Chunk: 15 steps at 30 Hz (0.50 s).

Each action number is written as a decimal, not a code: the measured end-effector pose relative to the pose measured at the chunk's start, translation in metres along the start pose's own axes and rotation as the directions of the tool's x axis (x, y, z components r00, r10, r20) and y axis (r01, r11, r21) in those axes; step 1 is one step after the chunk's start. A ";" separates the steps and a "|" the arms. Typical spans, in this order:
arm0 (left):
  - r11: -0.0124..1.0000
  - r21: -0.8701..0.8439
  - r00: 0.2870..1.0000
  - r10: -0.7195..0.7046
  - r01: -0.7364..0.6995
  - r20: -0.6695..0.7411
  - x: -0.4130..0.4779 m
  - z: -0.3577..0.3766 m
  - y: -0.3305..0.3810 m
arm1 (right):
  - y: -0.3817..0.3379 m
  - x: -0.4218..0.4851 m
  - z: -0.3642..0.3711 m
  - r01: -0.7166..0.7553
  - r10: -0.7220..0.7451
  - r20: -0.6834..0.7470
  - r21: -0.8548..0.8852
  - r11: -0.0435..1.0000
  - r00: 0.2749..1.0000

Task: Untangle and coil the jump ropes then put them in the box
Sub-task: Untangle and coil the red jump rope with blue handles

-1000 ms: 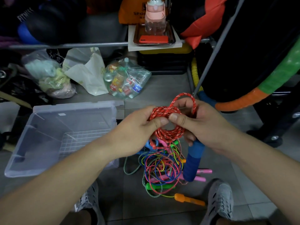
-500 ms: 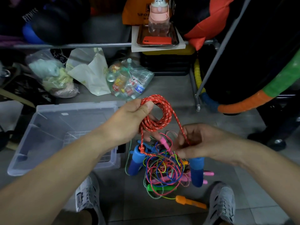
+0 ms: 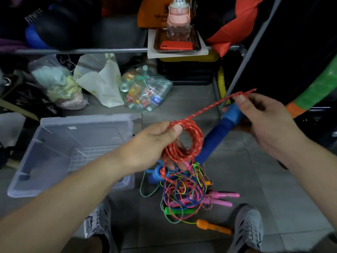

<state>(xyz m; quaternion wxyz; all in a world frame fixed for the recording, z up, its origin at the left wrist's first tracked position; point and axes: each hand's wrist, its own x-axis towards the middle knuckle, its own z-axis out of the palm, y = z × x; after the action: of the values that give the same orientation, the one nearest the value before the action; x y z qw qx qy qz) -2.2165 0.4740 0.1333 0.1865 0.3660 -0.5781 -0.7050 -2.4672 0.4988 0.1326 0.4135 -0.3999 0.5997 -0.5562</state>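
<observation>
My left hand pinches a coil of red braided jump rope at its top, thumb over the loops. A straight strand of the same rope runs up to the right, where my right hand pinches it near its end. One blue foam handle of this rope slants under my right hand; the other blue handle hangs below the coil. On the floor underneath lies a tangled pile of coloured jump ropes with pink, green and orange handles. The clear plastic box stands at the left.
My two grey shoes flank the rope pile. Behind the box are plastic bags of bottles and cloth. A metal rack bar holds a tray with a pink bottle and red phone. A slanting pole stands at right.
My right hand has moved up and to the right, pulling a strand of the red rope out taut from the coil. My left hand has lowered slightly with the coil.
</observation>
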 end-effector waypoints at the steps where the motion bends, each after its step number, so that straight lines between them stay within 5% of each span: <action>1: 1.000 -0.022 0.997 -0.007 0.009 0.076 -0.002 0.006 -0.001 | 0.000 0.001 0.003 -0.030 0.031 -0.029 0.032 0.999 0.999; 4: 0.998 0.057 0.985 -0.040 0.031 0.165 -0.006 0.021 -0.002 | 0.007 0.003 0.011 -0.122 0.126 -0.074 0.058 0.991 0.989; 8: 0.948 0.318 0.998 -0.042 0.028 0.039 -0.006 0.021 -0.004 | 0.011 0.007 0.012 -0.154 0.165 -0.144 0.083 0.985 0.976; 15: 0.928 0.371 0.999 -0.026 0.034 -0.028 -0.006 0.023 -0.008 | 0.014 0.006 0.014 -0.329 0.356 -0.116 0.202 0.922 0.927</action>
<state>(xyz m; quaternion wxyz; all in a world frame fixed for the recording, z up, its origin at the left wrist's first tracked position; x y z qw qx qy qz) -2.2283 0.4960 0.1285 0.1097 0.4114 -0.6932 -0.5816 -2.4565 0.4897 0.1176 0.4923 -0.2066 0.6377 -0.5552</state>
